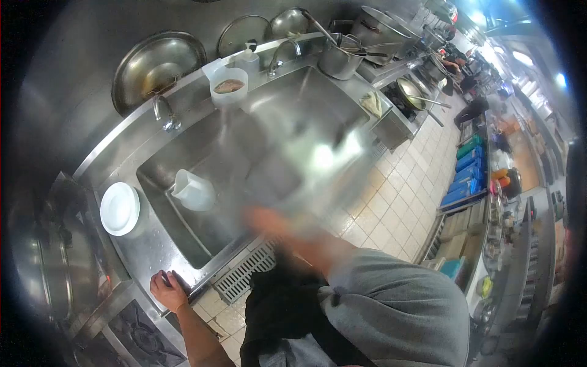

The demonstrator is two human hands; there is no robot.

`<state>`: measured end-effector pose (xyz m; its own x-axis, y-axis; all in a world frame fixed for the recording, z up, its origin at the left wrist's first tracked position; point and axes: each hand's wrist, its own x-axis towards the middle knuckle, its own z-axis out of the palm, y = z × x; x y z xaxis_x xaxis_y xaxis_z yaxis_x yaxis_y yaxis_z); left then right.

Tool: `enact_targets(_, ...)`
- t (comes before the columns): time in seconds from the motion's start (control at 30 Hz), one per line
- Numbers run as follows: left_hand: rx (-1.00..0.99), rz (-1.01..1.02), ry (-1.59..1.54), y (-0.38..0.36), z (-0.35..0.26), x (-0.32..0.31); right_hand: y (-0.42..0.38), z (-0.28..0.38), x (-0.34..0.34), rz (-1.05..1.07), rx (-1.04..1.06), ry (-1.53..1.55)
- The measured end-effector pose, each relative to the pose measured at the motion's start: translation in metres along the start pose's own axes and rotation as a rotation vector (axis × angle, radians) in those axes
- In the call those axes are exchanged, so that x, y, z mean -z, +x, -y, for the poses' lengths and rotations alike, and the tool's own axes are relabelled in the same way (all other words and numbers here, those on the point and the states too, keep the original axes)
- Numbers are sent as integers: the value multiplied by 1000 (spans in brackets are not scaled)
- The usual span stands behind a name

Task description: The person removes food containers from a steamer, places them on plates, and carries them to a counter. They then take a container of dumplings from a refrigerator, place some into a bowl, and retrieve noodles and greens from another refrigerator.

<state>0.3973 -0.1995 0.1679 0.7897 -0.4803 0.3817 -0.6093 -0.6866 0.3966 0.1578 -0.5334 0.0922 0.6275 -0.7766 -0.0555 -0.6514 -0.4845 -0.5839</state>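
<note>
I see the pitcher [194,191] in the sink [183,153], the plates [120,209] beside it. My hands are apart: left [169,291] with bent fingers at the counter [143,254] edge, right [267,221] blurred near the sink's front. I can't tell if either grips anything.

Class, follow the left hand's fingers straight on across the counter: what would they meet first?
Probably the white plate, beyond bare steel counter ahead of the left hand; the curved view leaves its exact line and height uncertain.
</note>
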Motion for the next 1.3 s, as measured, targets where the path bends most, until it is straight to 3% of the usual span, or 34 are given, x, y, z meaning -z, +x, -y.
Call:
enact_targets(0.07,11,-7,17,0,2,0,2,-12,-6,-21,10,4)
enact_targets(0.23,24,-36,-37,-1,8,-5,-19,38,51,15,-85,-71)
enact_targets(0.37,28,-14,6,2,8,-1,-37,89,90,-234,-30,-99)
enact_targets(0.43,64,9,-31,6,2,8,-22,62,64,-245,15,-114)
enact_targets(0.5,268,225,39,22,-28,35,-14,53,50,-271,139,-183)
enact_targets(0.57,160,119,-8,15,-11,25,-11,66,59,-98,-128,-212)
enact_targets(0.73,222,-60,-125,-9,43,-29,-8,57,50,-120,-67,-196)
enact_targets(0.83,52,-202,-8,-16,53,-34,-8,61,50,-144,-57,-190)
enact_targets(0.97,28,-148,108,-20,53,-35,-8,56,47,-151,-43,-209)
enact_targets(1.1,153,-164,-140,-17,48,-37,-9,61,50,-166,-24,-207)
enact_targets(1.3,88,-178,-69,-17,45,-32,-9,61,50,-161,-4,-194)
